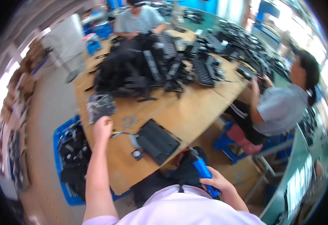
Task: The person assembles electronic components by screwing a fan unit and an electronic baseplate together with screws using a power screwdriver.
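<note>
My right hand (pixel 215 180) is wrapped round a blue electric screwdriver (pixel 202 168), held low in front of my body with its tip pointing up and away. Stretched out over the table's left side, my left hand (pixel 103 126) is closed at the near edge of a clear plastic bag (pixel 101 105) with dark contents. Blur hides what its fingers hold. A black rectangular plastic housing (pixel 158 141) lies at the near table edge. Beside it sits a small dark part with a white disc (pixel 137 153). Small pieces (pixel 128 120) are scattered between bag and housing.
A large pile of black parts (pixel 134 71) covers the wooden table's (pixel 194 108) far side. A blue crate (pixel 61 168) of black parts stands left. One co-worker (pixel 139 18) sits opposite, another (pixel 283 108) at right on a blue stool (pixel 224 146).
</note>
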